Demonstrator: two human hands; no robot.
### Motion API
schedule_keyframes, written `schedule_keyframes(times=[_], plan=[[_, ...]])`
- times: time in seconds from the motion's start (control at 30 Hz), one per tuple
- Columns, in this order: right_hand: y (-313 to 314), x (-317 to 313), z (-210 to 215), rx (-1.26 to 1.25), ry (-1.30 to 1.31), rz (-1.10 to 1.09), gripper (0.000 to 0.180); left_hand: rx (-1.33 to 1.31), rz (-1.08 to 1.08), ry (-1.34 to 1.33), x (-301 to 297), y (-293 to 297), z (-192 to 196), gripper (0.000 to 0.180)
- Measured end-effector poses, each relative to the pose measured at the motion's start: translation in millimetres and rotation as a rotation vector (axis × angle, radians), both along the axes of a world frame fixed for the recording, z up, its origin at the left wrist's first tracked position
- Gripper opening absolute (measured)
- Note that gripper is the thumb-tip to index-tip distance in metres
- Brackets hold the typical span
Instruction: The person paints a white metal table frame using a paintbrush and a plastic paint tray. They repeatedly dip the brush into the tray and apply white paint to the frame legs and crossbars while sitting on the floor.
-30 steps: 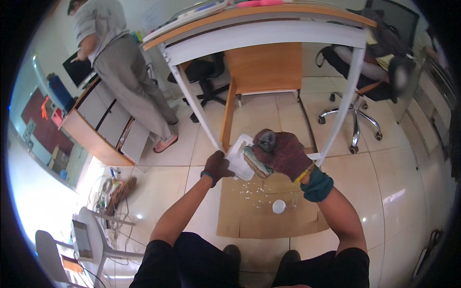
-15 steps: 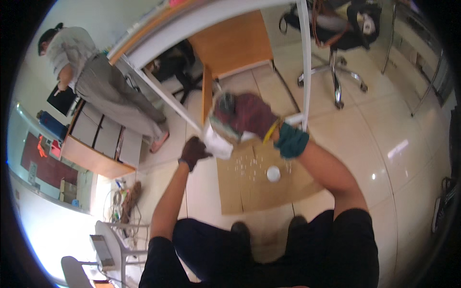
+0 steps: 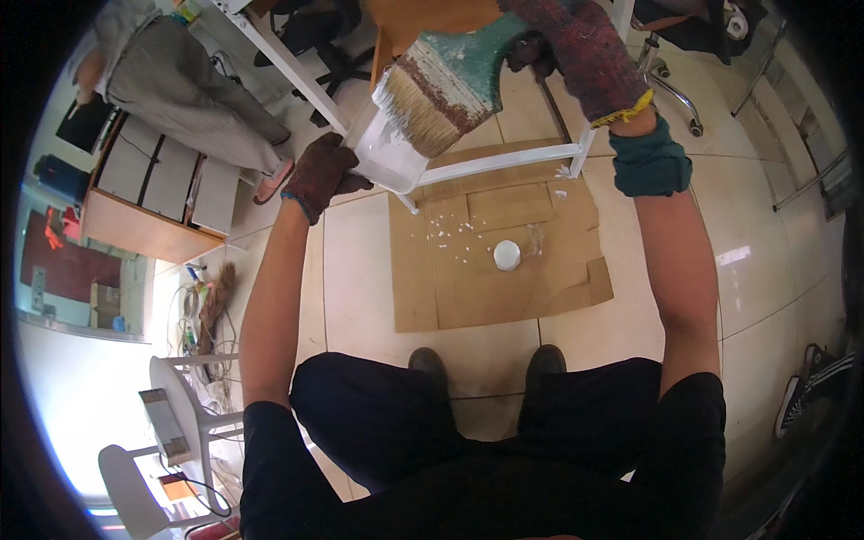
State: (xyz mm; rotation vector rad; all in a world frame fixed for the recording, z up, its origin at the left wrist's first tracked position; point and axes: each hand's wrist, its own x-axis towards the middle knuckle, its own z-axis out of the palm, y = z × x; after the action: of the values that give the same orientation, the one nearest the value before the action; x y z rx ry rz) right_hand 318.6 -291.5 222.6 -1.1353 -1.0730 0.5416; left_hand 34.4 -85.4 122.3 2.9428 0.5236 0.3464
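Observation:
In a dark red work glove, my right hand (image 3: 576,54) is closed round the handle of a wide paintbrush (image 3: 450,85). The brush has a worn green handle and pale bristles with white paint at their tips. Its bristles are over a white plastic tub (image 3: 387,157), against or just above the inner wall; I cannot tell which. My left hand (image 3: 324,175), gloved too, grips the tub's left side and tilts it. White paint shows inside. Just behind the tub is the white metal frame (image 3: 499,164) of a desk.
Brown cardboard (image 3: 477,297) covers the floor below, spotted with white drips and bearing a round white lid (image 3: 507,256). A person (image 3: 180,81) stands at the left beside a cabinet (image 3: 148,202). Near the lower left are white chairs (image 3: 180,405); a wheeled chair (image 3: 666,76) stands upper right.
The brush has come into clear view and now lies across the tub opening, its bristles turned to the left. My view has shifted, and both hands appear higher in it.

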Motion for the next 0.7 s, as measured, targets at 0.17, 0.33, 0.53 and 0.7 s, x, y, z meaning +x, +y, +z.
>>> schedule_keyframes(times=[0.17,0.33,0.53,0.7], plan=[[-3,-13,1,-0.050,-0.075,0.007,0.027,-1.153,0.486,-0.329,13,-2,2,0.026],[18,-14,-21,-0.129,-0.255,-0.060,0.031,0.137,0.009,0.219,-12,16,-1,0.024],[37,-39,-23,-0.194,-0.192,0.046,0.026,-1.025,0.446,-0.276,-39,19,-2,0.021],[41,-51,-30,-0.211,-0.252,0.077,0.026,-0.374,0.134,-0.126,-49,44,-29,0.027]])
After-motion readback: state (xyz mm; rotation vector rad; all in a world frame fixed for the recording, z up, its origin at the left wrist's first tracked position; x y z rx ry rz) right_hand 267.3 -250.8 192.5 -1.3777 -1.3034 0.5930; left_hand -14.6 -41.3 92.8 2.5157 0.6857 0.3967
